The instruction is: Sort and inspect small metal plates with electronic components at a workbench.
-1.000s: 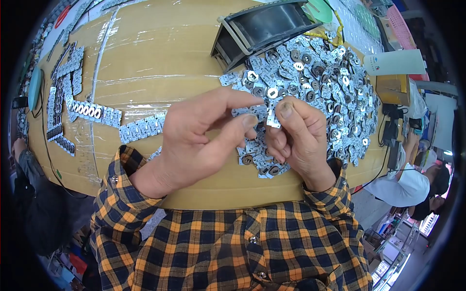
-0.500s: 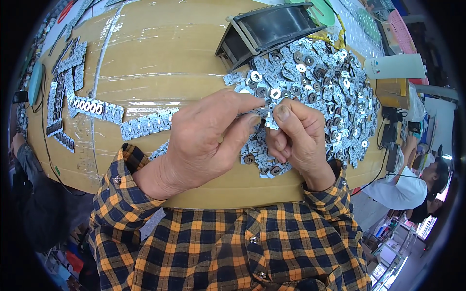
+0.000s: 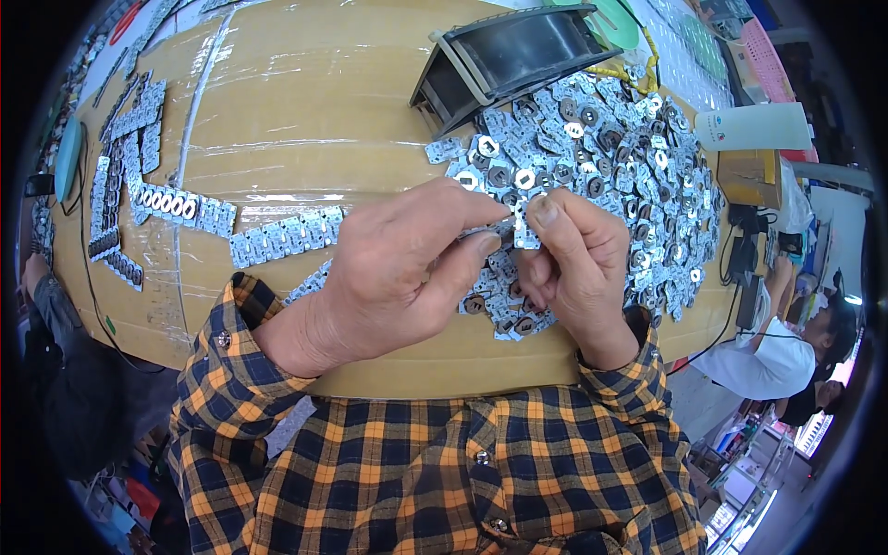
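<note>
In front of me, above the near edge of a heap of parts, my right hand point(image 3: 583, 264) pinches a small silvery metal plate point(image 3: 525, 231) between thumb and curled fingers. My left hand point(image 3: 393, 273) reaches in from the other side. Its thumb and forefinger are close together at the plate's left edge, around something small and dark that I cannot make out. Beyond and to the right spreads the heap of small metal plates point(image 3: 638, 203), several with round dark or shiny discs. Under my left hand's far side lies a flat row of joined plates point(image 3: 287, 238), partly covered by the hand.
A black fan-like housing point(image 3: 518, 60) lies tilted at the heap's far edge. More plate strips point(image 3: 176, 203) lie at the left. A white cup point(image 3: 754, 127) and a cardboard box point(image 3: 747, 176) stand at the right. Another person point(image 3: 782, 356) sits at the far right.
The small plate and my right hand have shifted slightly right, and more of the plate shows. My left fingers remain beside it, barely moved.
</note>
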A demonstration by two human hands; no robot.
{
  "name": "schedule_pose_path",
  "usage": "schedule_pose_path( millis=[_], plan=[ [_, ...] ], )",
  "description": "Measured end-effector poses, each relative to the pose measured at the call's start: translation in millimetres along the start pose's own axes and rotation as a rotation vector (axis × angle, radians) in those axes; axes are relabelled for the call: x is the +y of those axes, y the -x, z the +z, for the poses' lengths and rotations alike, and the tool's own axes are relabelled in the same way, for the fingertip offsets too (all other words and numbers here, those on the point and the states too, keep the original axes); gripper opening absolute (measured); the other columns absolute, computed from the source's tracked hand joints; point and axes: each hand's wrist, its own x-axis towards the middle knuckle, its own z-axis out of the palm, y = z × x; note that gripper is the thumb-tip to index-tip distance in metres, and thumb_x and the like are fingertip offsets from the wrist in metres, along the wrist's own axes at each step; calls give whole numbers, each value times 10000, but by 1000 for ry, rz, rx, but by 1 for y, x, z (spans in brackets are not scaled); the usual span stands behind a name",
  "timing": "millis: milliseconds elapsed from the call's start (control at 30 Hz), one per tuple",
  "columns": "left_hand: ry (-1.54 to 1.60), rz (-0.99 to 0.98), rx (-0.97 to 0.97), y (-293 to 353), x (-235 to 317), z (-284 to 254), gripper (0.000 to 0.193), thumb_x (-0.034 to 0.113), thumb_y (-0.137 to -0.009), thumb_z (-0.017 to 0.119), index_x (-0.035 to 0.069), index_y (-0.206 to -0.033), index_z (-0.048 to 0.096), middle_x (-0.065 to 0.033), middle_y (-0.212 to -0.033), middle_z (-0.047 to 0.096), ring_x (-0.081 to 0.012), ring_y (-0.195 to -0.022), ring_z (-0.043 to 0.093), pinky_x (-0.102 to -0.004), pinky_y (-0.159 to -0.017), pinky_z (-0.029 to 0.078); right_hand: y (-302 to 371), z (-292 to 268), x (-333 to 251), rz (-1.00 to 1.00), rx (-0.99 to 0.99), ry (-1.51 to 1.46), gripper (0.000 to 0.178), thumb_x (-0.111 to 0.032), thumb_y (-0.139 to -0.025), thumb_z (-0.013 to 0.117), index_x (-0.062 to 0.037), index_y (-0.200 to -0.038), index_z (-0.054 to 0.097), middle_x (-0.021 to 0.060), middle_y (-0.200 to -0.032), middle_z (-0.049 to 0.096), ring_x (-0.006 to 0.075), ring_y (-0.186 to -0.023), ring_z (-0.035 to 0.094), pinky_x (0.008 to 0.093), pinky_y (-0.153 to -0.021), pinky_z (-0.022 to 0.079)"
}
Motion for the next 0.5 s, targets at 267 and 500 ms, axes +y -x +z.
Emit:
schedule_pose_path(
  millis=[267, 500],
  plan=[
    [144, -129, 57, 0, -3, 0, 230, -91, -859, 564, -67, -1082, 612, -118, -987, 608, -126, -762, 651, -200, -572, 506, -7, -9, 5, -408, 208, 497, 312, -191, -968, 542, 0, -728, 596, -15, -573, 498, 21, -492, 398, 196, -440, 287],
    [418, -298, 67, -2, -2, 1, 229, -52, -899, 542, -68, -1122, 589, -119, -986, 608, -115, -754, 642, -196, -611, 531, -10, -13, 3, -434, 227, 771, 299, -190, -960, 552, -1, -733, 603, -13, -587, 519, 27, -499, 412, 199, -450, 302]
  ],
)
